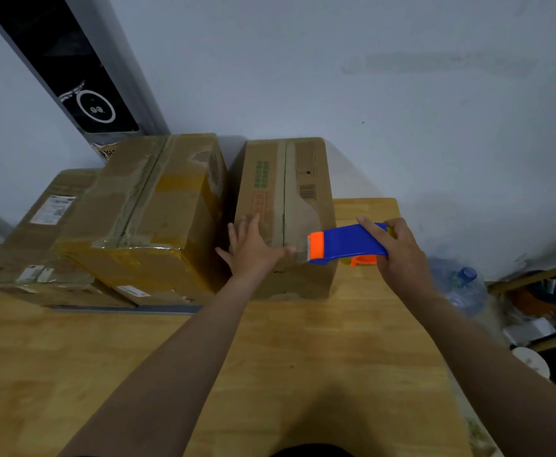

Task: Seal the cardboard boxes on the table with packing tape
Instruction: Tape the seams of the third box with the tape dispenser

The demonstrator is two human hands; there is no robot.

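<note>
Blue tape dispenser [349, 243] — right hand [402, 255] grip curled round it — against the box [283, 192] beside the flat, spread left hand [253, 250].

free: near half of table [303, 374] | blocked: taped box [144, 209], printed box [283, 192], narrow gap between
</note>
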